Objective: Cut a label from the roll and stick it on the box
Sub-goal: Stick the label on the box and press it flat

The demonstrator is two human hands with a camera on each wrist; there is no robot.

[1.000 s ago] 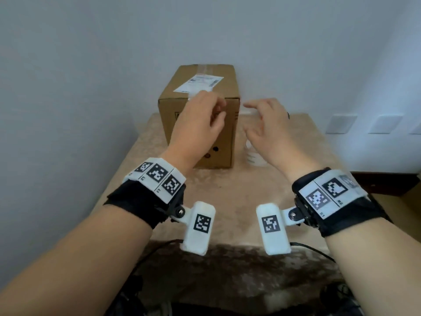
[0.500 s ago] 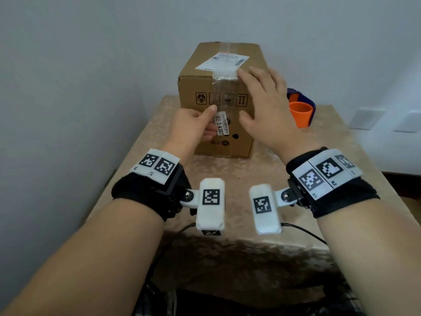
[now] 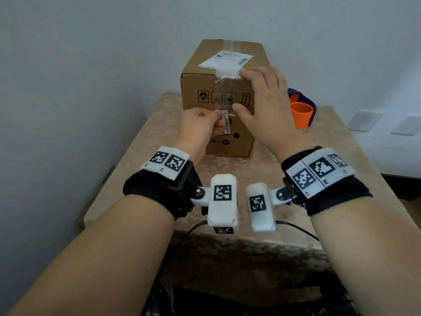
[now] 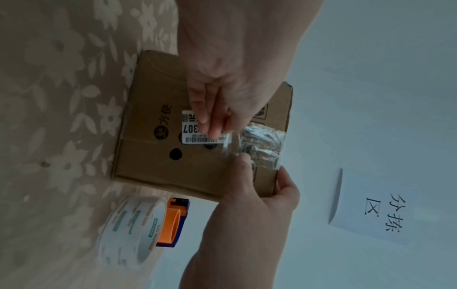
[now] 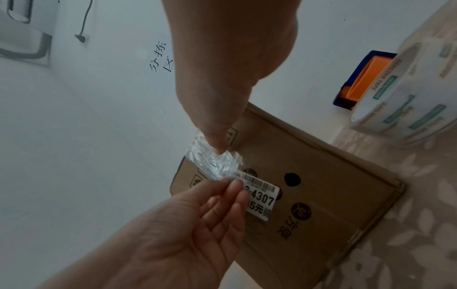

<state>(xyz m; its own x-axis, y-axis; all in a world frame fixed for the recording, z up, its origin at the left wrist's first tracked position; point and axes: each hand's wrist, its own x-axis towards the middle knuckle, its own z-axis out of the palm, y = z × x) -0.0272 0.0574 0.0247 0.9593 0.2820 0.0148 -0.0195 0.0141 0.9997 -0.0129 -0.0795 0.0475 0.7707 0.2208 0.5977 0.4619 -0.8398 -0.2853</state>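
Note:
A brown cardboard box [image 3: 241, 142] stands on the table against the wall. My left hand [image 3: 217, 117] pinches a white barcode label [image 3: 226, 124] that hangs on a strip of clear tape [image 3: 224, 87] running down the box's front face. The label [image 4: 195, 135] lies close against the cardboard [image 4: 153, 162]. My right hand [image 3: 241, 90] is spread over the upper front edge, fingers straight on the top, thumb on the front face. In the right wrist view a fingertip presses the crinkled tape [image 5: 212, 164] above the label [image 5: 262, 197].
A large white tape roll [image 4: 133, 228] stands right of the box, with an orange and blue dispenser [image 3: 300, 112] behind it. A shipping label [image 3: 226, 59] is stuck on the box top. The flowered table [image 3: 159, 124] ends at walls on the left and behind.
A second ago both hands were up at the box's top front edge. The left hand has dropped down the front face with the label, and the right hand has settled on the top edge.

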